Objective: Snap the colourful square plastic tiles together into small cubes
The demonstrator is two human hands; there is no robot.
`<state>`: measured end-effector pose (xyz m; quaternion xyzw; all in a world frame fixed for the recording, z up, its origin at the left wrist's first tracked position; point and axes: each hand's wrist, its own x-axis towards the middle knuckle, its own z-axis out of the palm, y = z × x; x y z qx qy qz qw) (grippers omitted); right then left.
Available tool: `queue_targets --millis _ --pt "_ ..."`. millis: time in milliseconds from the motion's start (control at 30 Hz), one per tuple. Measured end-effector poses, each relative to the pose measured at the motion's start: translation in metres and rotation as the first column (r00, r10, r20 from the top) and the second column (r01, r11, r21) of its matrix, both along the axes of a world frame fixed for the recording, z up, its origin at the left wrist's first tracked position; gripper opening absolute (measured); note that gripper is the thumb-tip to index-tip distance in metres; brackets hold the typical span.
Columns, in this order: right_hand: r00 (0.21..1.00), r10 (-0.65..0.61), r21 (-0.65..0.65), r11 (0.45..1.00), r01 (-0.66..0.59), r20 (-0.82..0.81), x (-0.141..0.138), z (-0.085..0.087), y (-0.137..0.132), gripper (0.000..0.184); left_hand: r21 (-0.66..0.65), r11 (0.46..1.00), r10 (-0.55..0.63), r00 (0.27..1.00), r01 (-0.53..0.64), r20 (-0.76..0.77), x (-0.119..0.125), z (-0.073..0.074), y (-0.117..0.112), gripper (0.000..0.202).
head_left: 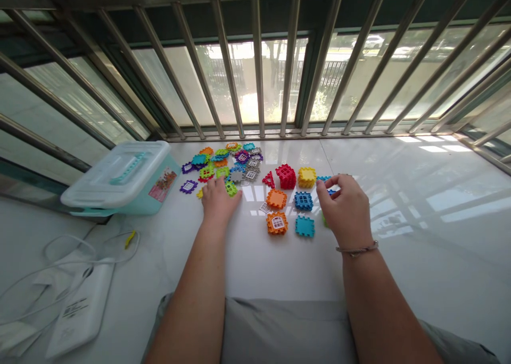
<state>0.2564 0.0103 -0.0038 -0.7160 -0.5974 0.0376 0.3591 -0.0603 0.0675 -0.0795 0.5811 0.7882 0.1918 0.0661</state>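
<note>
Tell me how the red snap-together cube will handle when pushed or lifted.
The red block cube looks hollow, built of thin plastic panels, so probably light and stiff. Flat faces suggest it slides rather than rolls on the glossy white ledge; a hard squeeze might pop a panel.

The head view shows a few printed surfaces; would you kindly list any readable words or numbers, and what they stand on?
No text is legible.
Dark print on the white power bank: too blurred to read.
Picture sticker on the plastic storage box: no readable lettering.
</note>
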Motion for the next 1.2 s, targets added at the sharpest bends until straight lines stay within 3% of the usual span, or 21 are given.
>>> queue_targets --millis 167,300,600,767,867,933,967,1033,1100,1133,1200 --pt "1.000 0.015 -0.036 0.999 -0.016 -0.021 -0.005 0.002 -0.001 0.022 0.028 0.999 0.035 0.999 -0.035 0.016 0.002 0.004 -0.001 0.044" --pt "0.999 0.010 -0.054 0.998 -0.011 -0.032 -0.005 0.003 -0.001 0.024 0.041 0.998 0.036 0.999 -0.037 0.038 0.002 0.002 0.000 0.035" --pt "0.998 0.000 -0.049 0.999 -0.003 -0.061 -0.005 0.003 -0.002 0.025 0.121 0.989 0.078 0.994 -0.086 0.070 -0.002 0.006 0.002 0.029" --pt "0.998 -0.007 -0.054 0.999 0.003 -0.068 -0.005 0.004 -0.002 0.025 0.304 0.946 0.063 0.985 -0.110 0.160 -0.003 0.016 -0.003 0.023" --pt "0.997 0.003 -0.043 0.999 -0.007 -0.082 -0.005 0.005 -0.003 0.026 0.383 0.905 0.073 0.953 -0.188 0.295 0.000 0.024 -0.007 0.032" --pt "0.995 0.031 -0.019 0.999 -0.033 -0.099 -0.006 0.006 -0.004 0.028 0.353 0.893 0.073 0.863 -0.280 0.501 0.006 0.031 -0.009 0.044" --pt "0.992 0.051 -0.005 0.999 -0.052 -0.113 -0.008 0.006 -0.005 0.029 0.320 0.893 0.048 0.774 -0.316 0.631 0.010 0.035 -0.011 0.048" --pt "0.981 0.111 0.029 0.994 -0.107 -0.160 -0.015 0.008 -0.009 0.030 0.260 0.907 -0.068 0.492 -0.333 0.868 0.022 0.044 -0.016 0.054" --pt "0.950 0.208 0.065 0.978 -0.198 -0.233 -0.027 0.008 -0.014 0.032 0.242 0.925 -0.181 0.221 -0.293 0.958 0.035 0.054 -0.024 0.060" --pt "0.923 0.275 0.082 0.961 -0.262 -0.270 -0.034 0.008 -0.016 0.032 0.226 0.937 -0.196 0.136 -0.265 0.971 0.042 0.059 -0.029 0.062" --pt "0.847 0.422 0.104 0.905 -0.412 -0.323 -0.049 0.006 -0.022 0.030 0.209 0.960 -0.205 0.042 -0.188 0.978 0.054 0.066 -0.038 0.060"
